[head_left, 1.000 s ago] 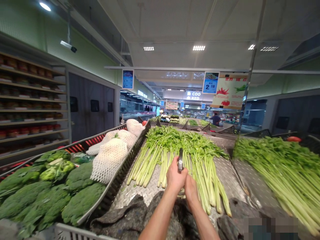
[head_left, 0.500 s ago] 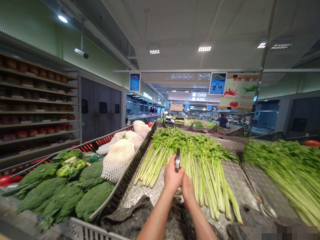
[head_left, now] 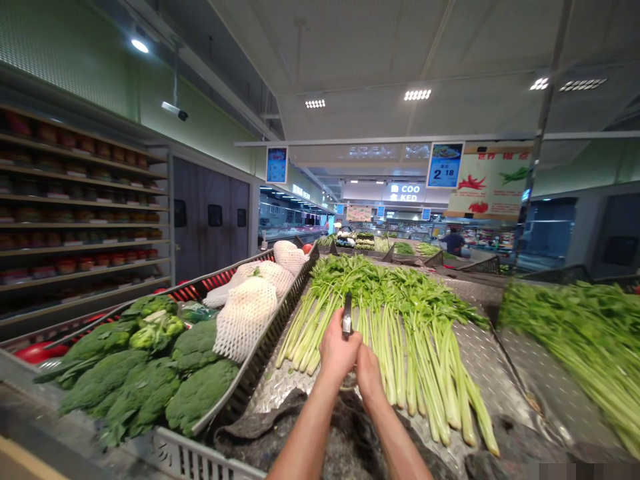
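Note:
My left hand (head_left: 339, 347) is closed around a slim black-and-silver tool (head_left: 347, 319) like a spray nozzle, its dark end pointing forward. Pressed against it from the right is my right hand (head_left: 369, 373), fingers closed; what they grip is mostly hidden. A clear or shiny rounded piece (head_left: 349, 381) shows below the hands. Both hands are above a display of celery (head_left: 390, 320), whose leaves lie at the back and pale stalks toward me. The celery rests on a ridged metal tray (head_left: 265, 383). Dark wet cloth (head_left: 260, 427) lies along the front edge under my forearms.
Left of the celery, a crate (head_left: 200, 460) holds broccoli (head_left: 125, 380) and net-wrapped vegetables (head_left: 247, 310). A mirror panel (head_left: 570, 333) on the right reflects celery. Price signs (head_left: 445, 167) hang overhead. A person (head_left: 453, 241) stands far back. Shelves of jars (head_left: 80, 213) line the left.
The view has turned slightly left, so the stalls appear farther right. My hands and the tool have swung a little left over the celery, still held together.

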A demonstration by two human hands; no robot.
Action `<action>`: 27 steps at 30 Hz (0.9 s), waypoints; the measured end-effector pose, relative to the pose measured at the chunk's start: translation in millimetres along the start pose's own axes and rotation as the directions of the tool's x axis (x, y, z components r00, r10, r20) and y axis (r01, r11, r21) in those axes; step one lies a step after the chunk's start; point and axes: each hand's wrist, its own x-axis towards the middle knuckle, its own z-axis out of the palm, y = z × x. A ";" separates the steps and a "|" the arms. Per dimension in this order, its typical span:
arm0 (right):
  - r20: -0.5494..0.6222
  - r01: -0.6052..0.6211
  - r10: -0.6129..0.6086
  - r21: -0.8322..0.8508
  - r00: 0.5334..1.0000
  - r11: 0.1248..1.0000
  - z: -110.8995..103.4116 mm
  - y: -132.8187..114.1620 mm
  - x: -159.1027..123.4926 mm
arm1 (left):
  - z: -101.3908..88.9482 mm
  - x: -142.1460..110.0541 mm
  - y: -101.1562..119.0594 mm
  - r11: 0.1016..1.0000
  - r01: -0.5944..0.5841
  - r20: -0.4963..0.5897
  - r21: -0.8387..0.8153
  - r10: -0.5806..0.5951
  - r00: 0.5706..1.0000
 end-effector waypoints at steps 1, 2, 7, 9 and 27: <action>0.015 -0.001 0.000 0.010 1.000 1.000 2.0 -0.5 -0.5 | -1.9 0.7 -1.0 1.000 0.001 -0.004 0.010 -0.001 1.000; 0.032 -0.006 0.006 0.020 0.999 1.000 4.4 -0.3 -0.7 | -3.6 1.3 -2.3 1.000 0.003 -0.006 0.023 -0.003 1.000; 0.054 -0.053 0.051 0.034 0.997 0.998 16.6 4.8 -1.1 | -9.9 0.9 -9.2 0.996 0.042 -0.050 0.075 -0.039 0.998; 0.077 -0.056 0.055 0.017 0.995 0.998 19.7 6.0 -1.3 | -12.1 -0.1 -11.4 0.995 0.071 -0.079 0.073 -0.066 0.995; 0.160 -0.017 0.018 -0.005 0.987 1.000 23.8 8.9 2.6 | -19.9 2.8 -12.7 0.996 0.071 -0.080 0.046 -0.067 0.995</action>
